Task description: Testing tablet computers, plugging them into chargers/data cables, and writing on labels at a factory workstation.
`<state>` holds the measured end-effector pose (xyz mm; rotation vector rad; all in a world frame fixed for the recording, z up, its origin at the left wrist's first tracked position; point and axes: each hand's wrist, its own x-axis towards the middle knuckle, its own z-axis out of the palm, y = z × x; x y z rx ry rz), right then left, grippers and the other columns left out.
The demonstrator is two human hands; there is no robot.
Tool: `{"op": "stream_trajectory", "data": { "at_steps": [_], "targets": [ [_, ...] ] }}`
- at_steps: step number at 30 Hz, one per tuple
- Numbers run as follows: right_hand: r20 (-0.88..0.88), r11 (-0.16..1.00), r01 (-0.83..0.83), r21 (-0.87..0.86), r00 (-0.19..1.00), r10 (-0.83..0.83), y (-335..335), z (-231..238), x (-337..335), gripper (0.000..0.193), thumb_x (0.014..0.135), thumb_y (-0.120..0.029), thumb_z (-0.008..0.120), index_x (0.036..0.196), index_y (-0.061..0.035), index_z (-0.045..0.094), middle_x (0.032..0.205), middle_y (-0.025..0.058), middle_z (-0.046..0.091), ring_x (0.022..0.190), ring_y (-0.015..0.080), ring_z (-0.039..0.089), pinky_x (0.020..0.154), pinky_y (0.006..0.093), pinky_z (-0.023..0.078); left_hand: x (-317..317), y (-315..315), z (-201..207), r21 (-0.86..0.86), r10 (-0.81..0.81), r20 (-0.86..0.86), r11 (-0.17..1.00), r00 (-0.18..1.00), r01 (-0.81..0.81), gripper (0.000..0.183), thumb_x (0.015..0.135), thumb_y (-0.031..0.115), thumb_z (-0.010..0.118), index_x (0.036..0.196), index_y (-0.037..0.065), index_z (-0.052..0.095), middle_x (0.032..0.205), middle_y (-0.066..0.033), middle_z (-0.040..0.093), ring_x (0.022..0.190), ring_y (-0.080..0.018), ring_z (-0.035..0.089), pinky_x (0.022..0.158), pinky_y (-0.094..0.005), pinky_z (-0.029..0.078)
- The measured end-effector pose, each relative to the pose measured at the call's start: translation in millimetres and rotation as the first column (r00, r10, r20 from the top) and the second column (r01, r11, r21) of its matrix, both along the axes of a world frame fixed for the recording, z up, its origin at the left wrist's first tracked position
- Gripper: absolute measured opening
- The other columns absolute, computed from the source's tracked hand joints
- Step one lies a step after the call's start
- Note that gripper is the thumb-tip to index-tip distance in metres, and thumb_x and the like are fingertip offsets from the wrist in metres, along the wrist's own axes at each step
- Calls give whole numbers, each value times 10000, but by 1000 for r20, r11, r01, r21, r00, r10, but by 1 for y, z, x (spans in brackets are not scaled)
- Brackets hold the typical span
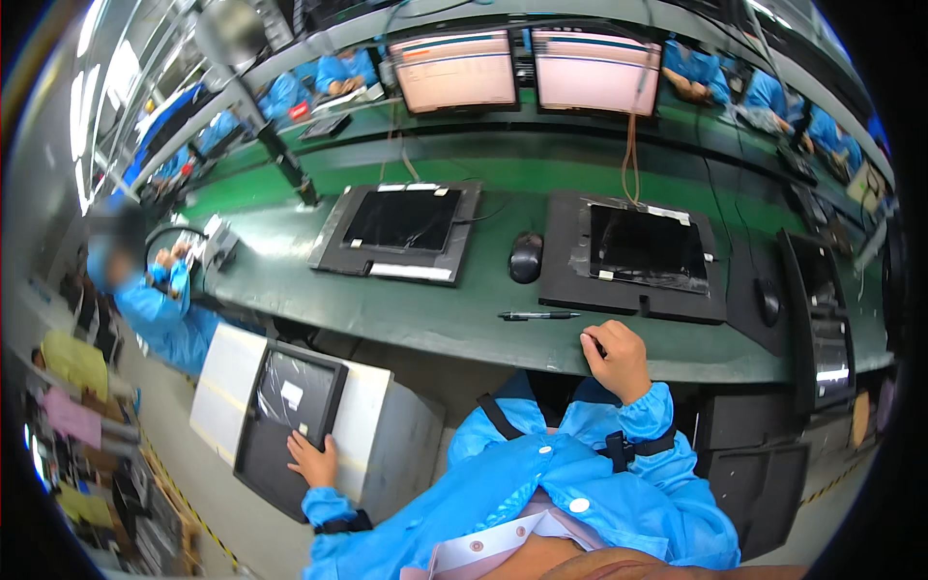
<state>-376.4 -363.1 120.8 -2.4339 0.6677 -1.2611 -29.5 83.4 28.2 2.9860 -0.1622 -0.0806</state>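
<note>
My left hand (314, 460) lies with fingers spread on the right edge of a black tray (261, 454). A dark display panel (288, 389) with a white label sits at the far part of that tray. My right hand (620, 362) is curled closed at the front edge of the green workbench (406, 324), and nothing shows in its fingers. Just beyond it lies a black pen (538, 315). Farther back, a dark screen panel (650, 247) rests on a black foam board (565, 285), with a second screen panel (404, 220) on another board to the left.
A black mouse (526, 257) stands between the boards, another mouse (767, 302) farther right. A long black tray (820, 329) with panels is at the right end. Two monitors (454, 72) stand behind. White boxes (362, 416) support the left tray. A co-worker (159, 304) sits at left.
</note>
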Motion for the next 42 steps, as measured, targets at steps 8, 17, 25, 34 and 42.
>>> {"op": "stream_trajectory", "data": {
  "at_steps": [8, 17, 25, 34, 42],
  "targets": [
    [-72, 999, 29, -31, 997, -31, -12, -12, -13, 85, 833, -138, 719, 853, -69, 674, 766, 85, 577, 732, 291, 605, 640, 412, 485, -61, -210, 32, -364, -541, 633, 424, 554, 829, 452, 873, 20, 666, 1308, -35, 559, 1323, -215, 557, 1220, -400, 536, 1053, -470, 426],
    [-66, 999, 31, -7, 997, -32, -10, -4, -6, 112, 810, -103, 736, 890, -43, 687, 775, 100, 607, 716, 308, 609, 614, 416, 484, -75, -373, 93, -373, -614, 758, -132, 220, 918, 71, 807, -50, 688, 843, 5, 662, 733, -116, 612, 609, -271, 583, 540, -359, 446],
    [-214, 987, 43, 156, 977, -8, -6, -4, 6, 113, 851, -75, 709, 945, -17, 685, 814, 137, 626, 729, 328, 610, 641, 417, 481, -65, -384, 75, -524, -721, 598, -22, 349, 852, 150, 834, 122, 729, 730, 57, 643, 621, -86, 577, 537, -265, 578, 497, -377, 434],
    [-201, 940, 33, 341, 979, 39, 0, -12, 7, 128, 944, -69, 647, 1019, 30, 677, 836, 93, 594, 683, 177, 543, 621, 299, 443, -66, -383, 69, -464, -713, 632, -34, 304, 885, 243, 841, 186, 687, 657, 76, 574, 619, -93, 567, 590, -326, 591, 550, -434, 466],
    [-242, 953, 36, 301, 969, 40, 0, -10, 8, 139, 958, -81, 639, 1023, 37, 674, 882, 98, 610, 723, 170, 549, 640, 291, 436, -66, -377, 68, -393, -701, 669, -53, 246, 918, 230, 837, 181, 673, 661, 72, 572, 644, -75, 555, 633, -287, 600, 580, -408, 492]
  ]
}}
